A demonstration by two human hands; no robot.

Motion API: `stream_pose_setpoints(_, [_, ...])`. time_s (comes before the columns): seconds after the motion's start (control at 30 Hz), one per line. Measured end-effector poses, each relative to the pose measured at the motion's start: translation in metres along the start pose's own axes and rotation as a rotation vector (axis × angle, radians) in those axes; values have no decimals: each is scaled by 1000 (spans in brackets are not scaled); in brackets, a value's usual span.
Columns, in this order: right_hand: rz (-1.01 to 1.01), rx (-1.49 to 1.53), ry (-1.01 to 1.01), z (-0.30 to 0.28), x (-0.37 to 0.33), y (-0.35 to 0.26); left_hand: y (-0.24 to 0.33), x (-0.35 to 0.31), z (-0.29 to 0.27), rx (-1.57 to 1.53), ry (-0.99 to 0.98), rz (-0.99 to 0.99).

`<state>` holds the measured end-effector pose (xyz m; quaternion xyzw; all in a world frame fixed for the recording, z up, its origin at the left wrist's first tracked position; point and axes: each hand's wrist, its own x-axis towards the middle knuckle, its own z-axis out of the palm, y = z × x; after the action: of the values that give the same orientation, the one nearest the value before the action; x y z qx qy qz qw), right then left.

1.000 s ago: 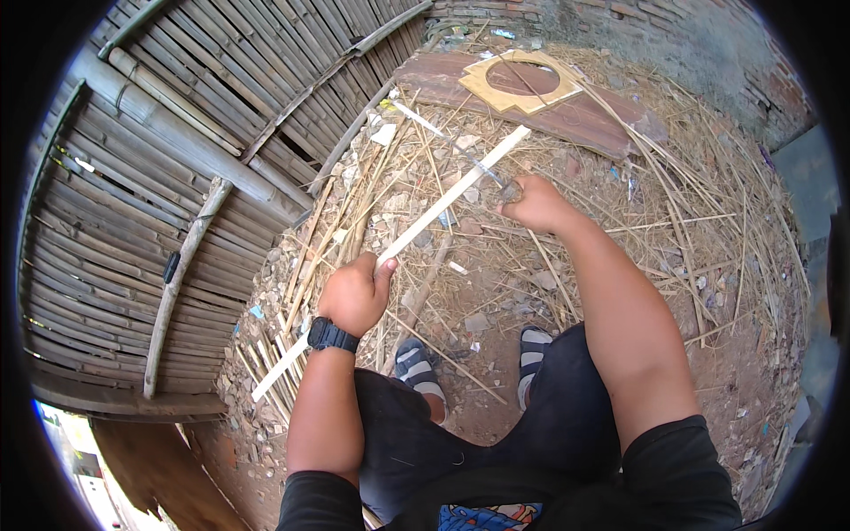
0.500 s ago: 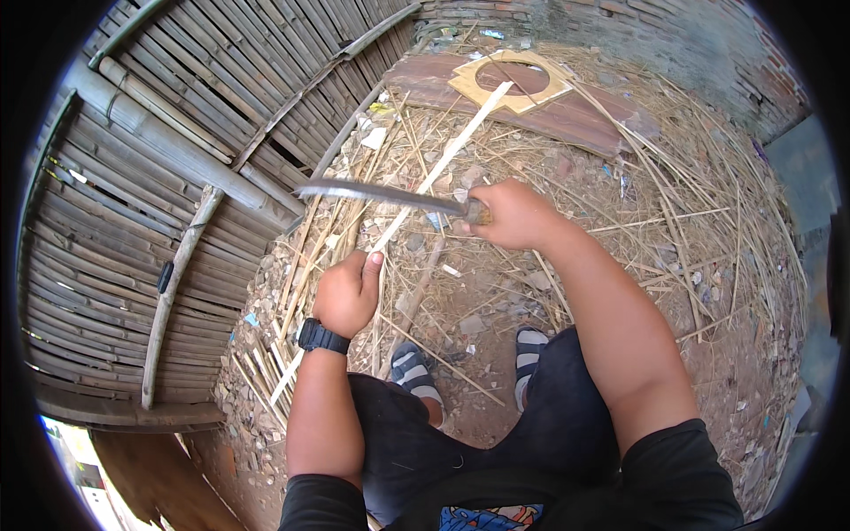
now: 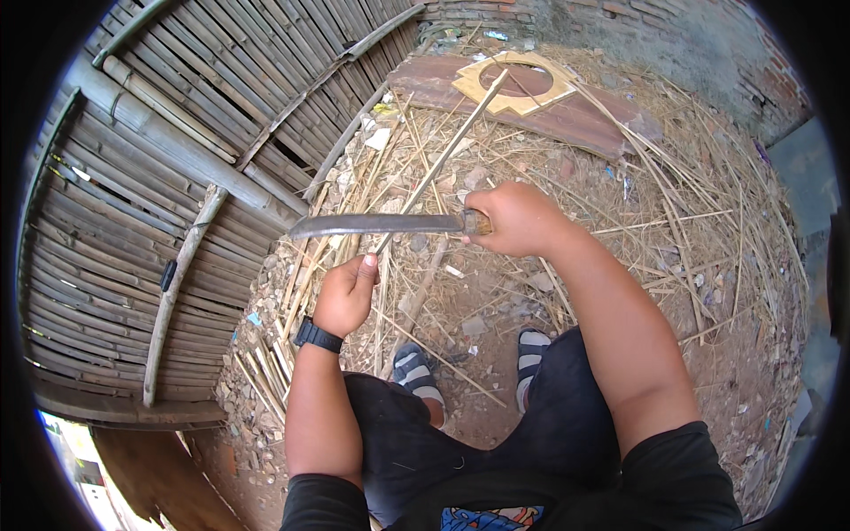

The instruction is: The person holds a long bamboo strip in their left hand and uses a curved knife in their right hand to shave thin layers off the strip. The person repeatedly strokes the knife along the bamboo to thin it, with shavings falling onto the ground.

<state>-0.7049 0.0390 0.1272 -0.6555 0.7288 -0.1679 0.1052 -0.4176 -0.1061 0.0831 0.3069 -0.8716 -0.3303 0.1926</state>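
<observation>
My right hand (image 3: 512, 219) is wrapped round the short wooden handle of a machete (image 3: 381, 224). Its long, curved-tipped blade points left, lying across a bamboo strip (image 3: 450, 149); whether it touches the strip I cannot tell. My left hand (image 3: 347, 292), with a black watch on the wrist, pinches the strip's near end just below the blade. From there the strip slants up and to the right. Its far end overlaps the yellowish board with a round hole (image 3: 478, 87).
A brown wooden plank (image 3: 425, 78) lies beneath the holed board. Bamboo slivers (image 3: 660, 190) and rubble litter the dirt around my sandalled feet (image 3: 416, 372). A slatted bamboo wall (image 3: 115, 283) rises on the left, a brick wall (image 3: 673, 53) at the back.
The machete blade has come down closer to my left hand and now lies nearly level. The bamboo strip has turned, showing a darker, narrower side instead of its pale face.
</observation>
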Motion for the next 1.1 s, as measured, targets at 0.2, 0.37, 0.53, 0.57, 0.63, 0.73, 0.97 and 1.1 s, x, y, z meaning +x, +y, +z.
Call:
stream_pose_setpoints(0.2, [353,431,183,7,1,71,9,1,0,228,29,2])
stream_pose_setpoints(0.37, [81,218,-25,11,3,27,10,2,-1,263,45,-11])
stream_pose_setpoints(0.53, [-35,267,-233,-2,-5,30,8,-2,2,176,39,51])
stream_pose_setpoints(0.57, [65,282,-214,-11,-7,41,5,-2,1,176,44,37])
stream_pose_setpoints(0.63, [210,337,-110,-14,-10,56,2,-2,0,174,49,15])
stream_pose_setpoints(0.73, [238,372,14,-4,-7,57,0,3,2,160,55,18])
stream_pose_setpoints(0.97, [-38,269,-227,1,-3,19,3,0,3,255,51,88])
stream_pose_setpoints(1.1, [324,506,29,-6,-8,68,11,0,-9,309,97,31])
